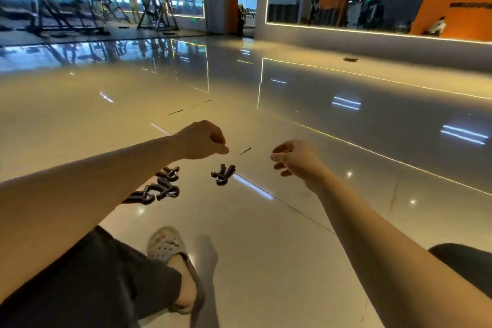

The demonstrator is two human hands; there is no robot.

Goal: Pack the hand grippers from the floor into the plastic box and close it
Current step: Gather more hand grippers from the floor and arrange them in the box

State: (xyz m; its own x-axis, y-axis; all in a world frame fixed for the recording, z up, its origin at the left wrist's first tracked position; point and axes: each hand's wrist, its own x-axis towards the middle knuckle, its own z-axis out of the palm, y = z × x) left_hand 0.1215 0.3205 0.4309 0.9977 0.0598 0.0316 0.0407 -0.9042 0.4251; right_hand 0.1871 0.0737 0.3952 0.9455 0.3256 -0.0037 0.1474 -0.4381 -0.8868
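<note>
Several black hand grippers lie on the glossy floor in front of me. One hand gripper (pixel 223 174) sits alone between my hands; a cluster of hand grippers (pixel 163 186) lies partly hidden under my left forearm. My left hand (pixel 203 141) hovers above and just left of the lone one, fingers loosely curled, holding nothing. My right hand (pixel 294 158) hangs to its right, also loosely curled and holding nothing. No plastic box is in view.
My left leg in dark trousers and a pale clog (pixel 170 247) stretch out below the grippers; my right knee (pixel 468 263) shows at the right edge. Gym machines (pixel 80 8) stand far left, a lit mirrored wall (pixel 372 32) far right. A small dark object (pixel 351 59) lies by that wall.
</note>
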